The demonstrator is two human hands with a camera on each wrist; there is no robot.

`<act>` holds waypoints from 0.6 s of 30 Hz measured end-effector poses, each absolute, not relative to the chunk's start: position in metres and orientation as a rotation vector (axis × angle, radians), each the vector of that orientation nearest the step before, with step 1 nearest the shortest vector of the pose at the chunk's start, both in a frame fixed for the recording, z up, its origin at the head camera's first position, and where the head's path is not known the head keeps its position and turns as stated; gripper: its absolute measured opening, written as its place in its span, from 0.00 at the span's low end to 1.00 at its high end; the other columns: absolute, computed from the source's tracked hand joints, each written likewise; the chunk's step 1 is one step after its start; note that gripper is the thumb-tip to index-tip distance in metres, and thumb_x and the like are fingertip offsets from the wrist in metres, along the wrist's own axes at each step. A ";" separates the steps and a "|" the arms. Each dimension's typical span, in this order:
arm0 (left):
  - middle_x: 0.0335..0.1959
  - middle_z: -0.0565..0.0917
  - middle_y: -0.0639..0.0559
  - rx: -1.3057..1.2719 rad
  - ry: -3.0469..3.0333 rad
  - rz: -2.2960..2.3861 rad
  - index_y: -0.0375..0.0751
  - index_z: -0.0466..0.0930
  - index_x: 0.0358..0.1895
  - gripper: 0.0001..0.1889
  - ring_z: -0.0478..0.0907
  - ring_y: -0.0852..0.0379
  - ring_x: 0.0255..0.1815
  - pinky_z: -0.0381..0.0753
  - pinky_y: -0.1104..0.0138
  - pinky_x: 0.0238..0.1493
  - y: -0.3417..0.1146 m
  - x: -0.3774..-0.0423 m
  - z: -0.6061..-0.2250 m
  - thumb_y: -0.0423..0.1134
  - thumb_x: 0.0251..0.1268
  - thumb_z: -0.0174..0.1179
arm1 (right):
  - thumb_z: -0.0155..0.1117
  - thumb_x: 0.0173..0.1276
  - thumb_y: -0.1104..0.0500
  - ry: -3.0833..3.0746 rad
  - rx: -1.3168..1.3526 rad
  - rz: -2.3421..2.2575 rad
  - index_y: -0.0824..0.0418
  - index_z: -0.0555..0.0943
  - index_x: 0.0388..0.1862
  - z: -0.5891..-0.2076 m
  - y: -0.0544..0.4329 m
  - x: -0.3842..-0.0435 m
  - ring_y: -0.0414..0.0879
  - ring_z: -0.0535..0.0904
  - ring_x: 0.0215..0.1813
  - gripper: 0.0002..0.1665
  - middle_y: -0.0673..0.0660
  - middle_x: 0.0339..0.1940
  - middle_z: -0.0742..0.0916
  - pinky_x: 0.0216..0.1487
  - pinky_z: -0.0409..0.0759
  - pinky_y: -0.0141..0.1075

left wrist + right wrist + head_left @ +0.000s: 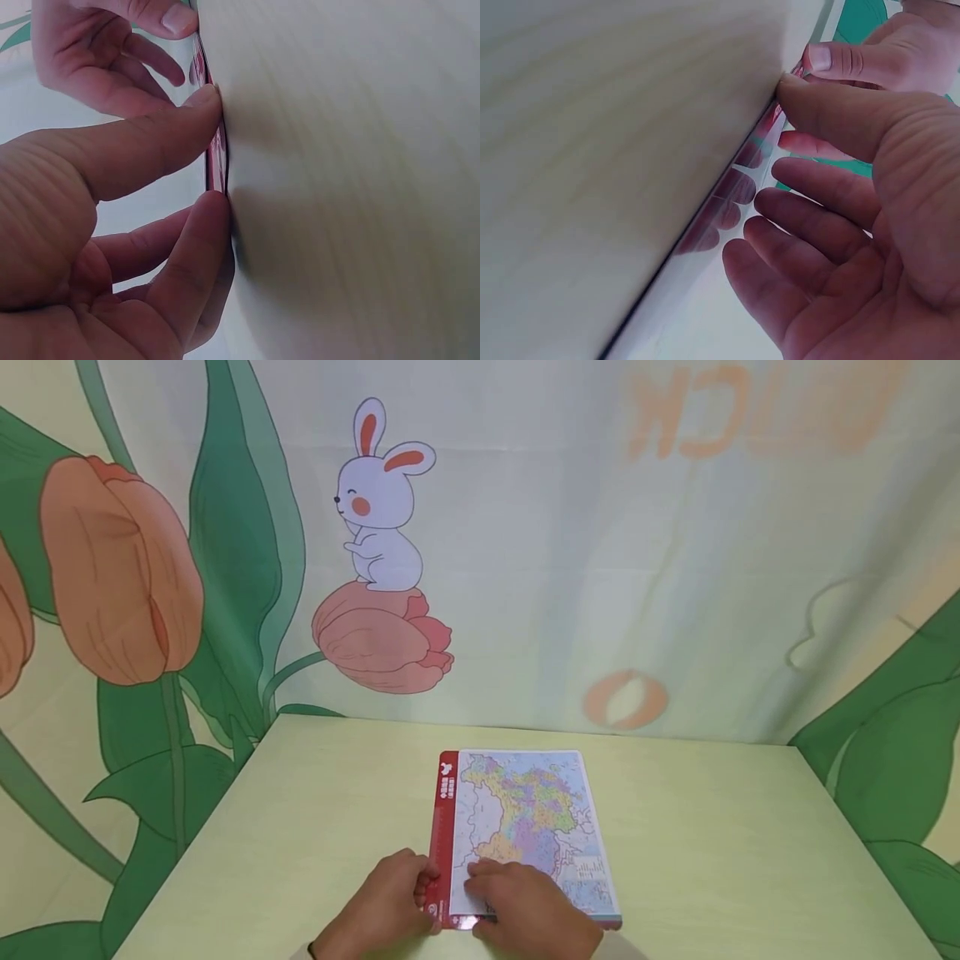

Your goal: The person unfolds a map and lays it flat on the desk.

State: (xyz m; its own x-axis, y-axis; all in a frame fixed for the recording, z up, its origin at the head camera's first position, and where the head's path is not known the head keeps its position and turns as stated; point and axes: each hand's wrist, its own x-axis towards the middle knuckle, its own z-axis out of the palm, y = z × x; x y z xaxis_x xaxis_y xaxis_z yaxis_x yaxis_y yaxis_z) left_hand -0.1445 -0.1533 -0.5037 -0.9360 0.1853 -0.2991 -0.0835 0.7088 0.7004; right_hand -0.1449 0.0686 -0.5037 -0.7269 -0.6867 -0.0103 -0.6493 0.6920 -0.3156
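Head: two hands (390, 897) (528, 906), one map (528, 814)

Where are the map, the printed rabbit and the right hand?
Red-edged map (525, 814): head view, middle of its colored face.
Printed rabbit (386, 497): head view, on its head.
Right hand (531, 903): head view, back of the hand.

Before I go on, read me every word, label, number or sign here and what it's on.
Nothing reads clearly enough to quote.
Red strip of the map: white characters and emblem, too small.
Map face: labels, too small.
Backdrop: large orange lettering, too faded and blurred.
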 end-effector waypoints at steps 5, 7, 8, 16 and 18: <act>0.38 0.78 0.51 0.096 2.578 1.068 0.37 0.85 0.54 0.29 0.76 0.53 0.40 0.84 0.62 0.41 -0.154 -0.146 -0.503 0.32 0.44 0.84 | 0.74 0.69 0.47 2.782 -1.122 -0.413 0.43 0.87 0.49 -0.502 0.062 -0.143 0.44 0.83 0.69 0.12 0.47 0.69 0.86 0.65 0.83 0.41; 0.38 0.78 0.51 0.102 2.580 1.064 0.36 0.85 0.54 0.28 0.76 0.53 0.40 0.84 0.63 0.41 -0.155 -0.146 -0.503 0.31 0.45 0.84 | 0.75 0.68 0.45 2.777 -1.115 -0.395 0.43 0.87 0.51 -0.502 0.059 -0.143 0.44 0.82 0.71 0.14 0.47 0.69 0.86 0.66 0.83 0.42; 0.37 0.78 0.51 0.105 2.581 1.062 0.36 0.85 0.54 0.28 0.76 0.54 0.40 0.84 0.64 0.40 -0.155 -0.146 -0.503 0.31 0.45 0.84 | 0.75 0.68 0.44 2.780 -1.119 -0.384 0.43 0.87 0.51 -0.502 0.058 -0.143 0.44 0.82 0.71 0.15 0.48 0.69 0.86 0.65 0.83 0.43; 0.38 0.78 0.51 0.138 2.585 1.047 0.37 0.84 0.55 0.31 0.76 0.53 0.39 0.85 0.64 0.41 -0.155 -0.145 -0.503 0.31 0.43 0.85 | 0.71 0.72 0.40 2.809 -1.193 -0.213 0.42 0.81 0.67 -0.508 0.054 -0.140 0.44 0.77 0.76 0.27 0.46 0.74 0.82 0.60 0.87 0.42; 0.38 0.78 0.51 0.135 2.585 1.046 0.38 0.85 0.55 0.31 0.76 0.53 0.39 0.85 0.63 0.41 -0.155 -0.145 -0.503 0.32 0.43 0.85 | 0.71 0.73 0.41 2.816 -1.251 -0.147 0.42 0.81 0.67 -0.508 0.052 -0.138 0.43 0.77 0.75 0.26 0.46 0.74 0.82 0.58 0.87 0.40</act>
